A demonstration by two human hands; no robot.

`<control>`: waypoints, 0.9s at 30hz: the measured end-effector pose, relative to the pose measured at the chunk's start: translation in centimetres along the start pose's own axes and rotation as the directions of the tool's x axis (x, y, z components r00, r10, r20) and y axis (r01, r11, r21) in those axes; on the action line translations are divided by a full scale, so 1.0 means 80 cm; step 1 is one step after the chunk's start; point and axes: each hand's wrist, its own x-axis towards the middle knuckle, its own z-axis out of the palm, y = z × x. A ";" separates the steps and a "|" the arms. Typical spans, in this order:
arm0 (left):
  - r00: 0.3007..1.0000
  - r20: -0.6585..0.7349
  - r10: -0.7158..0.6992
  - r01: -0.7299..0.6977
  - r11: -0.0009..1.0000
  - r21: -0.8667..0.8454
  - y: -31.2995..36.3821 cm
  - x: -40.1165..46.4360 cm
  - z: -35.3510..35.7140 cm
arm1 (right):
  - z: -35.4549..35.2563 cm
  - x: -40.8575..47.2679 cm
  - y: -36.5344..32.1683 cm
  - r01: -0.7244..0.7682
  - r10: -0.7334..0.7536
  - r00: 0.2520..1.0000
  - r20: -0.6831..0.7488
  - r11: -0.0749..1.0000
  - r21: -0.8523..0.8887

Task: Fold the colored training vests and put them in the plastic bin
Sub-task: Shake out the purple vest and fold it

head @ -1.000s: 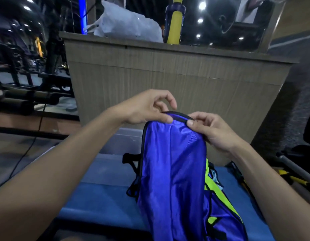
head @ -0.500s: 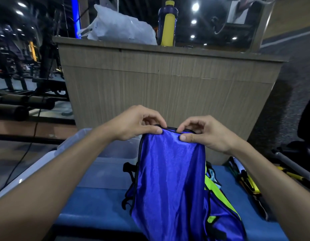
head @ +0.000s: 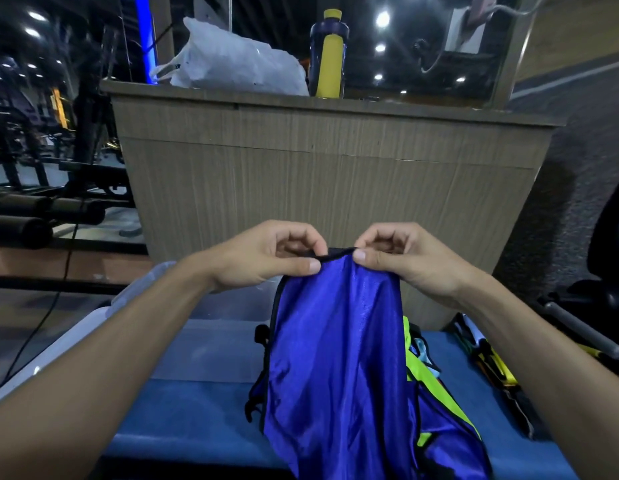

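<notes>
Hands, left hand and right hand, pinch blue vest.

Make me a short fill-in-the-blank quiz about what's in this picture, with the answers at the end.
1. Both hands, left hand and right hand, pinch the black-trimmed top edge of the shiny ____ training vest.
2. The clear plastic bin sits to the ____ of that vest.
3. On the wooden counter, the yellow bottle stands beside a white plastic ____.

Answers: blue; left; bag

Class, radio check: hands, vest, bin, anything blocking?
Left hand and right hand pinch blue vest by top edge. Vest hanging, unfolded. Plastic bin at left, nothing blocking.
</notes>
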 end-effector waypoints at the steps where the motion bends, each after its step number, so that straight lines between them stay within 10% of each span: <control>1: 1.000 0.012 -0.001 0.002 1.000 -0.025 0.001 -0.001 0.004 | 0.002 0.002 -0.004 0.007 -0.007 1.000 -0.002 1.000 -0.003; 14: 0.951 -0.306 -0.045 -0.006 0.987 -0.163 0.028 -0.006 -0.009 | 0.005 -0.003 -0.019 0.006 0.004 0.997 0.071 0.991 -0.132; 23: 0.463 -0.882 -0.094 -0.077 0.986 -0.146 0.034 -0.042 -0.132 | -0.026 -0.043 0.008 -0.063 0.067 0.997 0.047 0.995 -0.082; 27: 0.471 -0.881 -0.035 -0.015 0.999 -0.047 0.021 -0.056 -0.142 | -0.055 -0.052 0.024 -0.036 0.027 0.998 -0.065 0.989 -0.140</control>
